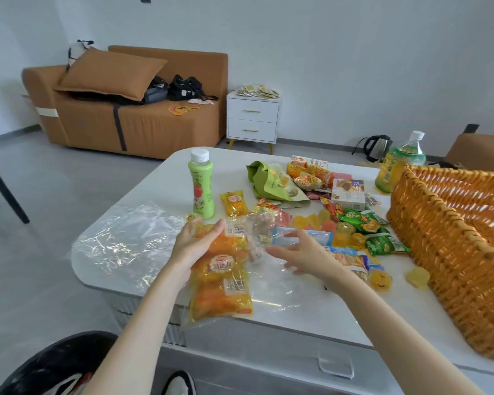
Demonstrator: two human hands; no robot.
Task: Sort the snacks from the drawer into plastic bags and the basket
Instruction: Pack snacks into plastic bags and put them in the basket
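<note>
The near-left bag point(126, 240) is thin clear plastic, glossy and crinkled, and the yellow packets point(220, 283) beside it are shiny plastic film, like the blue packet point(321, 238) and the green packets point(382, 243) further right. The basket point(454, 238) on the right is woven wicker, rough and ribbed with a slight sheen, on a table top point(325, 317) that looks smooth and almost matt. Far off, the sofa point(154, 126) is matt brown cloth and the kettle point(378, 145) polished metal with black plastic

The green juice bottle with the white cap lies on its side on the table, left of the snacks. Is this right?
No: the head view shows the green juice bottle standing upright, not lying, on the table, left of the snacks.
</note>
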